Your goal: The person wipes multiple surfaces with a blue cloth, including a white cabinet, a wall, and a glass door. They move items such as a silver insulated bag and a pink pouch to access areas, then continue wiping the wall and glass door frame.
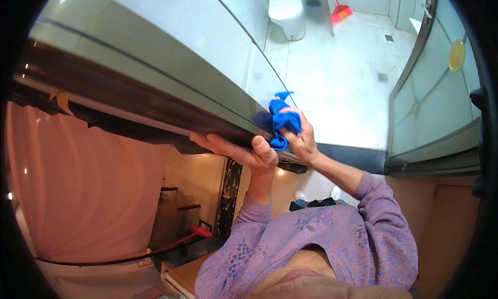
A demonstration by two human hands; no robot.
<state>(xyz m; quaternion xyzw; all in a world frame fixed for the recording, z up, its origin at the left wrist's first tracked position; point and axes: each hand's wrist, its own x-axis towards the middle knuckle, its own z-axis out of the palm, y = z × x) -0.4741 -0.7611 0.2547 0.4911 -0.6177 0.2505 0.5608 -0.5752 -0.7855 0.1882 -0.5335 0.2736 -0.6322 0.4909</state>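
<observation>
My right hand (304, 137) holds a bunched blue cloth (286, 118) against the glossy face of a tall panel (218, 75), close to its near edge. A dark reflection of the cloth shows in the shiny surface. My left hand (243, 153) rests against the dark brown frame (155, 110) of the panel. Its fingers stretch left along the frame and the thumb stands apart, pointing up. Both forearms reach up from the purple knitted sleeves of my sweater (311, 240).
Beyond the panel lies a tiled bathroom floor (342, 92) with a white toilet (286, 11) and a red dustpan (342, 14). A frosted glass door (435, 92) stands at right. A pink curtain (89, 182) hangs at left, near a red-headed long-handled tool (200, 231).
</observation>
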